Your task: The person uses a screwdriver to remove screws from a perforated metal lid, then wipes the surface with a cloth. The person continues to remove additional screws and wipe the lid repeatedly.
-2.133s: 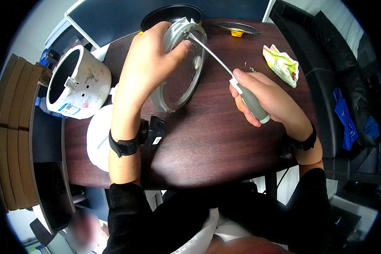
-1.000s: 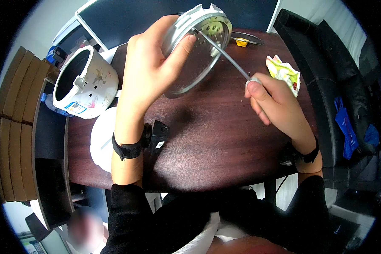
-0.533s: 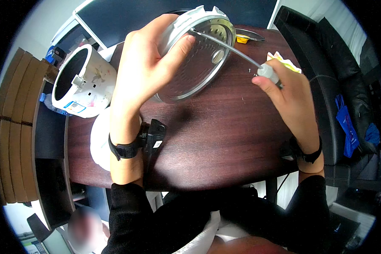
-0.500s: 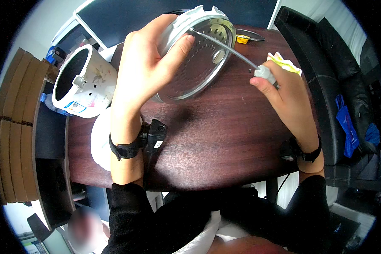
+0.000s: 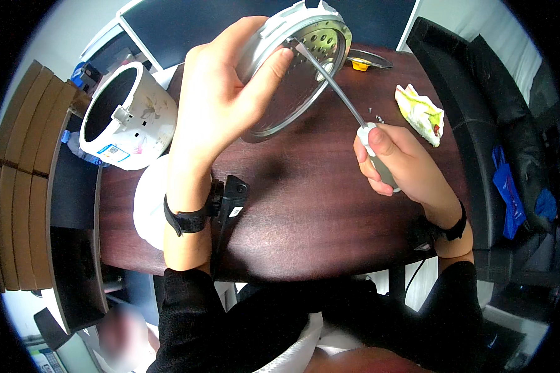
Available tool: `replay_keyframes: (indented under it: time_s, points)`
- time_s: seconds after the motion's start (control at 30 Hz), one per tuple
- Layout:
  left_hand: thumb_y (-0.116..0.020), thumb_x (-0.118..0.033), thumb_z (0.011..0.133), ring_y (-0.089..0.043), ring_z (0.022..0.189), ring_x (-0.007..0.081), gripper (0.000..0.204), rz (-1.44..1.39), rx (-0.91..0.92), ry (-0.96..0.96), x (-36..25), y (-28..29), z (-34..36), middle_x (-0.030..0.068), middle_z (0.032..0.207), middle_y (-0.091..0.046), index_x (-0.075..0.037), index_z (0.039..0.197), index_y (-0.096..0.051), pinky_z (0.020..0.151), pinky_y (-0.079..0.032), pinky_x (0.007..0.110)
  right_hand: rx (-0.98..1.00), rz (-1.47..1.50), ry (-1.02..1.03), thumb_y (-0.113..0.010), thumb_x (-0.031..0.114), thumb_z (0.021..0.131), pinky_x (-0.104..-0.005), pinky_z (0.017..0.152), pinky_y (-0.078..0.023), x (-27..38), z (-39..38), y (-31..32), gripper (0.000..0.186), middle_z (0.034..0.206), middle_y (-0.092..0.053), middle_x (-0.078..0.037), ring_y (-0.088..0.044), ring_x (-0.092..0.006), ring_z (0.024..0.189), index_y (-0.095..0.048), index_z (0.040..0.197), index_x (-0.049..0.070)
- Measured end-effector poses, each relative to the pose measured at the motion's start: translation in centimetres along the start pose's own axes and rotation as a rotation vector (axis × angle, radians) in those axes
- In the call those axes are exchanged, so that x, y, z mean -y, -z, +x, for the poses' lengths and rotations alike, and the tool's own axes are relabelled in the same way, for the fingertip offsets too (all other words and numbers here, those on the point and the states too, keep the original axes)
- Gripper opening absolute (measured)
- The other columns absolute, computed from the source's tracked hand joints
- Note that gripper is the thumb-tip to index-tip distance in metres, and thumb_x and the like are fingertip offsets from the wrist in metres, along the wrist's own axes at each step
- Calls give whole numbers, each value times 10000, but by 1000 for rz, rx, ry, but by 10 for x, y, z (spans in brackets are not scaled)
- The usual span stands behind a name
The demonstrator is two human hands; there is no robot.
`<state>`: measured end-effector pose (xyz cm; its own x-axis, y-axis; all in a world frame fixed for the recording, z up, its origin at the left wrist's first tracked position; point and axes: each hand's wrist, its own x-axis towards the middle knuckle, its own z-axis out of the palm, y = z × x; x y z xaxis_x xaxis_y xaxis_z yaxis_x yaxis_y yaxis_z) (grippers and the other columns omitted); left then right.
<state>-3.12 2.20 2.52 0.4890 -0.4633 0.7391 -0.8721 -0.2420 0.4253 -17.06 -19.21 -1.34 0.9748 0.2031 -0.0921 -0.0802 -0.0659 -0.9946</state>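
My left hand (image 5: pixel 229 93) grips a tilted, round white lid (image 5: pixel 261 46) with a perforated metal inner plate (image 5: pixel 317 43). My right hand (image 5: pixel 395 161) is closed on a screwdriver (image 5: pixel 334 84) with a grey and white handle, its tip at the lid's inner rim beside my left thumb. A few small screws (image 5: pixel 378 119) lie on the table (image 5: pixel 317 205) beyond my right hand. At the left stands a white floral cooker body (image 5: pixel 130 118) with a dark interior; a white piece (image 5: pixel 149 205) lies below it, partly behind my left forearm.
A crumpled cloth (image 5: pixel 420 112) lies at the right. Behind the lid are a glossy disc with a yellow piece (image 5: pixel 359 64) and a dark panel (image 5: pixel 174 31). Cardboard boxes (image 5: pixel 20 124) are stacked at the left; a black sofa (image 5: pixel 454 87) with a blue bag (image 5: pixel 510 199) is at the right.
Over the last half second my right hand has moved down and slightly left, tilting the screwdriver more steeply. Since the oldest frame the lid has shifted up and to the right.
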Motion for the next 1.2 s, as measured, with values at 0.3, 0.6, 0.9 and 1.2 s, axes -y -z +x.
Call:
replay_keyframes:
  time_s: [0.3,0.6,0.9,1.2]
  points:
    - [-712,-227,867,-642,566,135,305,87,-112,-180,5,-16,2,115,686,-668,-1,1063,-653,526,-473,267,-103,-106,15,-394,496,1020,-225,385,-328,-2,-2,-6,503,557,-454,-18,-423,-83,396,-488,806,51]
    - [-705,-210,860,-660,564,192,306,164,-102,-163,10,-20,0,157,705,-669,1,1074,-646,517,-475,291,114,234,-74,-346,573,1002,-237,341,-335,-7,3,1,559,551,-474,-37,-425,-91,369,-483,822,61]
    - [-675,-204,850,-682,638,342,308,171,-119,-111,7,-26,2,222,712,-652,23,1052,-625,592,-534,367,156,350,-117,-344,548,1012,-226,337,-341,-4,3,5,541,555,-479,-30,-426,-87,368,-502,837,62]
    - [-705,-318,864,-712,722,212,376,-123,-43,129,21,-28,1,158,832,-705,11,1042,-664,641,-552,318,-379,-376,327,-550,472,968,-198,426,-342,8,-1,41,419,570,-529,15,-480,-52,465,-541,816,82]
